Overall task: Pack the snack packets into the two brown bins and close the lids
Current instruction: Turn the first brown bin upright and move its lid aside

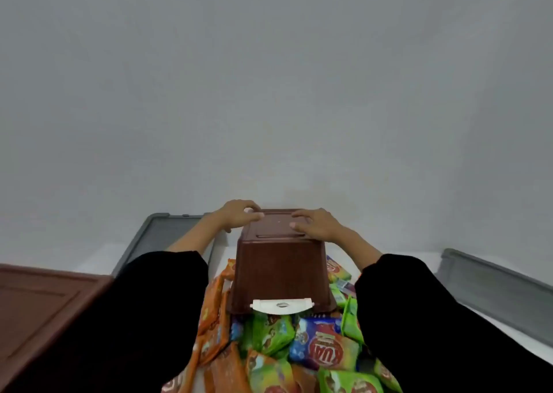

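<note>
Nearest us, snack packets (278,350) in orange, green and blue lie heaped on the white bench (508,337). Just beyond them a brown bin (279,273) sits upside down over the heap, its white latch (282,305) facing us. Our left hand (238,217) clasps the bin's upturned base at its far left corner; our right hand (315,224) presses fingers spread on the right side, so each grip is on the bin. A second brown bin (39,306) stands at left. Grey lids (163,234) lie farther back.
</note>
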